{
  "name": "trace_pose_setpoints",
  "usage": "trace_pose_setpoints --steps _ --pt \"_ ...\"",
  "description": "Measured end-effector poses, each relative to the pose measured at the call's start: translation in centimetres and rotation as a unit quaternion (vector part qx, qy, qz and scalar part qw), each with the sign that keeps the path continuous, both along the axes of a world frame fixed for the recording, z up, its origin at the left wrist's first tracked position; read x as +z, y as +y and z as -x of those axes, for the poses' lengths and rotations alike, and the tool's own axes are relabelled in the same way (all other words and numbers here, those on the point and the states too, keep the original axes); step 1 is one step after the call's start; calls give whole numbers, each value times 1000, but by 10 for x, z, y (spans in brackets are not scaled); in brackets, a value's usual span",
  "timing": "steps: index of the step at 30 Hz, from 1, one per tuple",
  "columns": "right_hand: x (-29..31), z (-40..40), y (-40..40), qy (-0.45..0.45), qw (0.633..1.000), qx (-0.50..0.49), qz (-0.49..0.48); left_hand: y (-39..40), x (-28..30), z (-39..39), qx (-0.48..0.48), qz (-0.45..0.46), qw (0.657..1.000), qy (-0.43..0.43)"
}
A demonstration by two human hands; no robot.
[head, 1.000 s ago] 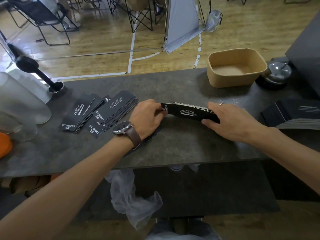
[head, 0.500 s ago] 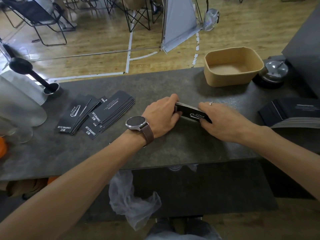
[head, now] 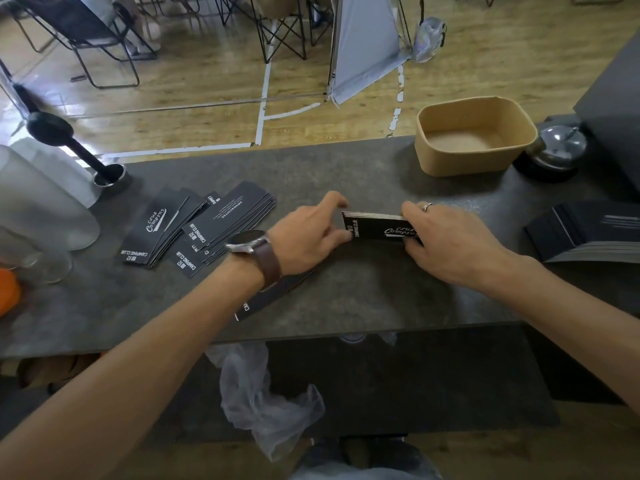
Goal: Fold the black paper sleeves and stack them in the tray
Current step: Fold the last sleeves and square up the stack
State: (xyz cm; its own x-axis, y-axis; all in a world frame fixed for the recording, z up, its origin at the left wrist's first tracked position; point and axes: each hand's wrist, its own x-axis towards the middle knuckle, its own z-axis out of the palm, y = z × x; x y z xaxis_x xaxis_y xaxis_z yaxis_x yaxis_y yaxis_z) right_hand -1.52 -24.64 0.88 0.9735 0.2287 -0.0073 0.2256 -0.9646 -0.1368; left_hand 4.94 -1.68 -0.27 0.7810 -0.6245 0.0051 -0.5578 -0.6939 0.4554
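Task barely begun, by the look of it: kraft paper tray (head: 437, 157) at the far right of the counter, holding nothing visible. Tall pile of flat black sleeves (head: 588, 233) waiting at the right edge. Two fanned heaps of printed black sleeves (head: 194, 226) lying left of centre, well apart from the tray. One more sleeve (head: 273, 299) flat on the counter, half hidden under the left forearm. Small folded bundle of sleeves (head: 374, 226) on the counter at centre, between both hands. Left hand (head: 308, 233) pinching its left end between thumb and curled fingers. Right hand (head: 446, 240) clamped over its right end, ring on one finger. Probably squaring or creasing the bundle; everything yet to go into the tray.

Dark grey stone-look counter (head: 346, 174), matte and mottled. Wooden floor beyond with white tape lines, folding chairs (head: 93, 36) and a pale leaning panel (head: 363, 46). Frosted plastic cups (head: 41, 202) lying at the far left. Chrome service bell (head: 557, 150) just right of the tray. Crumpled clear plastic bag (head: 263, 403) hanging below the near edge. Brown-strapped wristwatch (head: 249, 244) on the left wrist.
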Motion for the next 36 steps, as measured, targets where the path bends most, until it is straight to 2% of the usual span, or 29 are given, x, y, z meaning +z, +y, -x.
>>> trace_pose_setpoints --steps 3,8,12,19,22,24,26,28,31,34,36 --pt "-1 1 -1 -4 1000 1 0 48 11 -2 69 -13 997 -27" --pt "-2 -1 -1 -6 1000 1 -1 99 17 27 165 -126 977 52" --pt "-2 -1 -1 2 1000 0 0 104 11 42 207 -170 961 65" --pt "1 0 1 6 1000 1 -4 103 3 44 241 -127 959 76" --pt "0 0 0 8 1000 -1 -6 102 4 47 259 -51 960 91" --pt "0 0 -1 8 1000 0 -7 99 8 53 242 28 970 23" --pt "-1 0 -2 8 1000 0 -6 97 11 60 209 66 973 -64" --pt "-2 -1 -2 6 1000 1 -5 99 7 69 169 53 981 -73" --pt "-3 -2 -3 2 1000 5 -7 108 -3 81 140 37 989 -6" --pt "-5 -4 -5 4 1000 9 -15 113 -3 80 167 50 985 -5" --pt "-5 -5 -5 5 1000 12 -14 115 -2 77 192 1 981 -12"
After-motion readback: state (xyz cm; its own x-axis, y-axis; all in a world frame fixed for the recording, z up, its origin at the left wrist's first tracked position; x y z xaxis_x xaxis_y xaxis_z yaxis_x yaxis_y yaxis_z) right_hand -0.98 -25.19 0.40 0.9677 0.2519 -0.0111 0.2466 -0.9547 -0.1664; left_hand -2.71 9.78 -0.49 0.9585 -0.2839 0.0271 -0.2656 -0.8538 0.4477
